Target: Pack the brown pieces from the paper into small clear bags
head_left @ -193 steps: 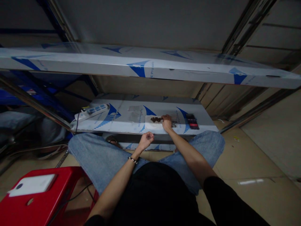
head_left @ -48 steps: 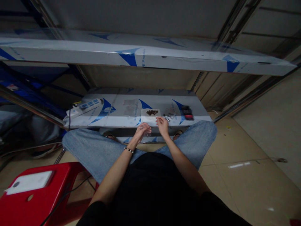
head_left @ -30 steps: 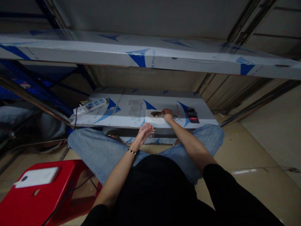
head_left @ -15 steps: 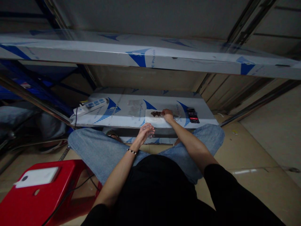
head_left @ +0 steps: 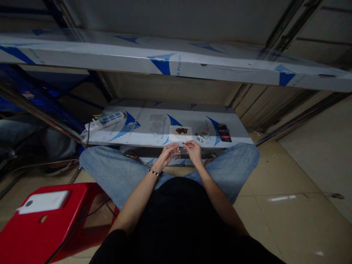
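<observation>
Just in front of the low shelf's edge, my left hand (head_left: 169,153) is curled round something small, with a glint of shiny or clear material below the fingers. Close beside it, my right hand (head_left: 193,151) pinches a tiny dark brown piece (head_left: 183,143) between thumb and fingertips. Beyond both hands, a heap of small dark brown pieces (head_left: 181,131) lies on a white sheet (head_left: 176,138). Right of the sheet sit some small shiny pieces (head_left: 201,137), perhaps in clear plastic. What the left hand holds is too small to name.
The low shelf (head_left: 143,135) carries a power strip (head_left: 106,121), clear plastic bags (head_left: 155,126) and a dark and red packet (head_left: 224,134). An upper shelf (head_left: 121,58) crosses above. At left, a red stool (head_left: 66,220) bears a white device (head_left: 45,202) with a cable.
My right hand has come back from the brown heap toward my left hand, with a tiny dark piece in its fingertips. The shiny pieces behind it are now uncovered.
</observation>
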A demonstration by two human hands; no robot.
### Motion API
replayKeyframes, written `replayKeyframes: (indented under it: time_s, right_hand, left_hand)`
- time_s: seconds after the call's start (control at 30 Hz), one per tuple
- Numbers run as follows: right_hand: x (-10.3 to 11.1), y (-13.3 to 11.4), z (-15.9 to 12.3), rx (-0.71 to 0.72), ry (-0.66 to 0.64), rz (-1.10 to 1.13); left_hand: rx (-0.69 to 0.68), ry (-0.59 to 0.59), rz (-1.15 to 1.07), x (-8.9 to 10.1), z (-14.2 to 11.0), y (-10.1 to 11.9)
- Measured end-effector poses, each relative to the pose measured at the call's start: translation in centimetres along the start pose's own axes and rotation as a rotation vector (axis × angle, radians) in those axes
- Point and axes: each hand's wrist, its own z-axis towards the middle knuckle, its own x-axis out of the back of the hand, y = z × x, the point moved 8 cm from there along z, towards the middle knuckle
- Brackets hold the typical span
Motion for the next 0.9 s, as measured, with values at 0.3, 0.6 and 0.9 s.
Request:
replayKeyframes:
  time_s: [0.3, 0.6, 0.9]
  right_hand:
    - [-0.7, -0.3, -0.6, -0.047, -0.063, 0.147]
    - [-1.3, -0.1, -0.8, 0.019, -0.115, 0.035]
    - [-2.1, -0.9, -1.2, 0.187, -0.217, -0.159]
  left_hand:
    - [0.082, -0.021, 0.162, 0.2, 0.2, -1.5]
    - [0.101, -0.072, 0.297, 0.0, 0.1, -2.2]
    - [0.096, -0.12, 0.375, -0.6, 0.0, -2.4]
